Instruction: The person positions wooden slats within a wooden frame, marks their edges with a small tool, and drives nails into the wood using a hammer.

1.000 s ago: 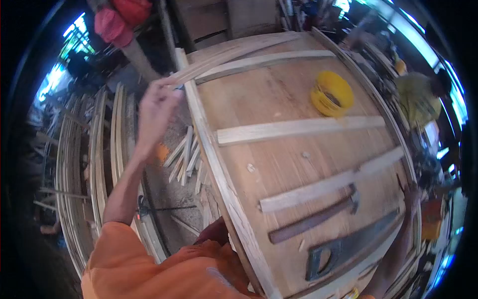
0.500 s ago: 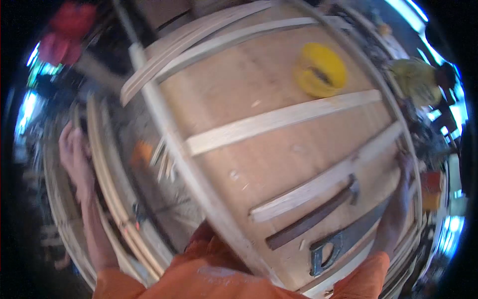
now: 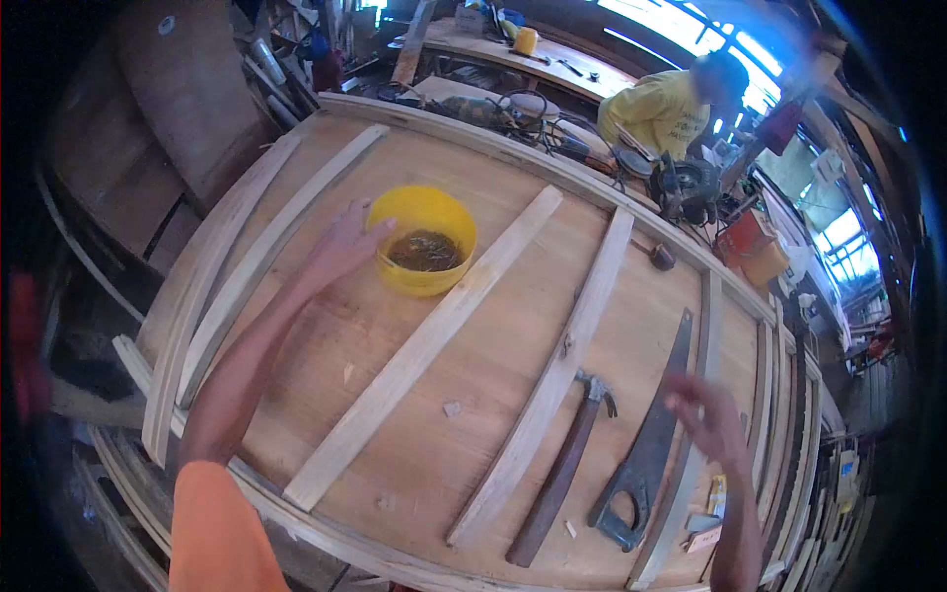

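"What's at your left?"
"My left hand (image 3: 347,240), fingers apart, is beside the bucket (image 3: 436,210), which sits just past my fingertips with dark bits (image 3: 424,253) in it; whether I'm touching it, I can't tell"
"And your right?"
"My right hand (image 3: 708,419) is blurred, so I can't tell its grip; the saw (image 3: 648,452) lies just left of it, the hammer (image 3: 564,472) farther left"

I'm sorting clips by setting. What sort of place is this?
Probably a woodworking shop: a hand saw and a hammer lie on a large wooden panel crossed by pale wood strips.
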